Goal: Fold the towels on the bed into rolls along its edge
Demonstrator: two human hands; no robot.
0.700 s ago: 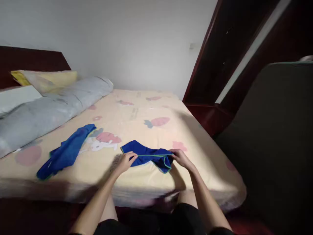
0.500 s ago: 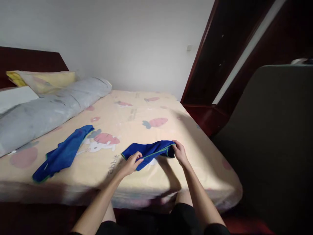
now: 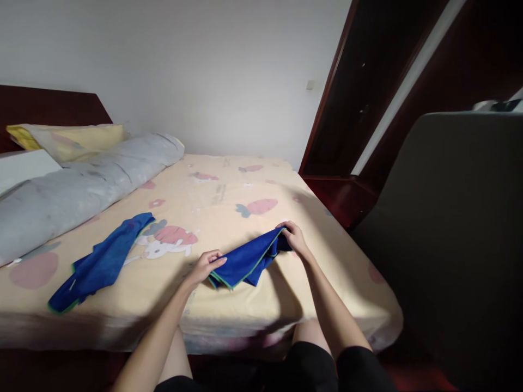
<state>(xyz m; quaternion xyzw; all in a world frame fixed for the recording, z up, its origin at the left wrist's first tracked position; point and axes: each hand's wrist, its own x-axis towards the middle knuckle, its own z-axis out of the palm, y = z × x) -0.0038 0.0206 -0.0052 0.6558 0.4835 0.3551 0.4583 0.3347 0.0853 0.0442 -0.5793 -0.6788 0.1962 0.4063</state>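
Note:
Between my two hands hangs a blue cloth (image 3: 249, 256) with green edging, its folds drooping toward the bed. My left hand (image 3: 207, 265) is closed on its left end, thumb and fingers pinching the fabric. The upper right corner is pinched in my right hand (image 3: 293, 237), which sits a little higher. Another blue cloth (image 3: 102, 261) with the same green edging lies crumpled on the bed to the left, apart from my hands.
The bed (image 3: 220, 201) has a cream sheet printed with carrots and a rabbit. A long grey bolster (image 3: 93, 177) and a yellow pillow (image 3: 81, 139) lie at the left. A dark grey panel (image 3: 449, 228) stands close on the right, before a dark door (image 3: 339, 120).
My left hand has moved left to the cloth's left end, and my right hand has risen slightly. The held cloth is stretched more on a slant, with its lower folds hanging down.

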